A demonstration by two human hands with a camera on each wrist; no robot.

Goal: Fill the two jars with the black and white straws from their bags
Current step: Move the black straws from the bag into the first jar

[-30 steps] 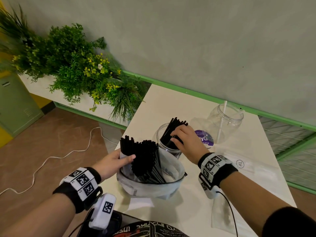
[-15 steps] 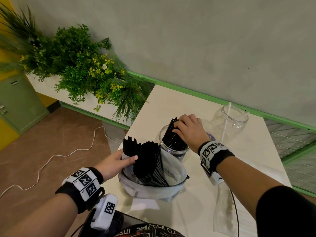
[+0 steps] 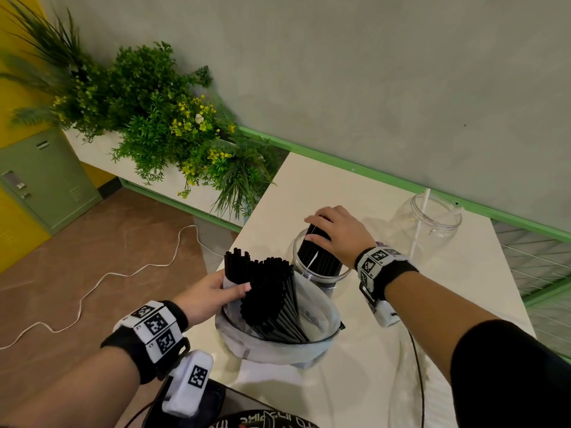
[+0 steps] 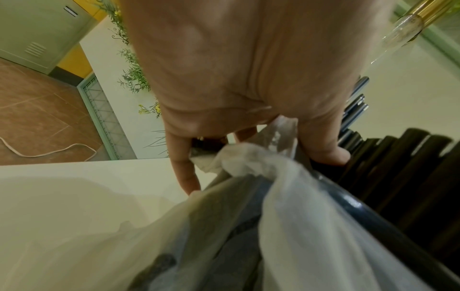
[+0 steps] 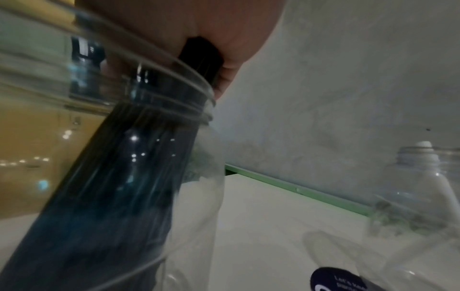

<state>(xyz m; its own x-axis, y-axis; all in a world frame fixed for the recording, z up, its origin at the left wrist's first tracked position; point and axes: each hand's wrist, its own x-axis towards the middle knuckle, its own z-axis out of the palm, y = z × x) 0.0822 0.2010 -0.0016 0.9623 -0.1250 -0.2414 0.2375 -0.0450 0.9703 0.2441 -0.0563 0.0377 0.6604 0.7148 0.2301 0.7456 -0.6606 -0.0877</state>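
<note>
The right hand was curled over the tops of a bundle of black straws, gripping them as they stood at a slant in the near jar on the white table; in the right wrist view the palm covered the straw ends and only the thumb side showed, so how many fingers wrapped the bundle was hard to say; the glass blurred and mirrored much of that picture. The left hand pinched the rim of the plastic bag, thumb on the inside against the straws and fingers behind the film (the left wrist view showed the crumpled edge caught between thumb and fingers); the bag stood open on the table just in front of the near jar, holding the rest of the black straws in the bag, their lower ends hidden by the folded-down plastic. The far jar stood well apart to the right, near the wall, with a single white straw leaning in it; its lower part was lost in glare. A purple label lay between the jars, mostly cut off by the frame edge; a flat clear bag lay on the table under the right forearm, its contents impossible to make out; a planter of greenery stood left of the table
</note>
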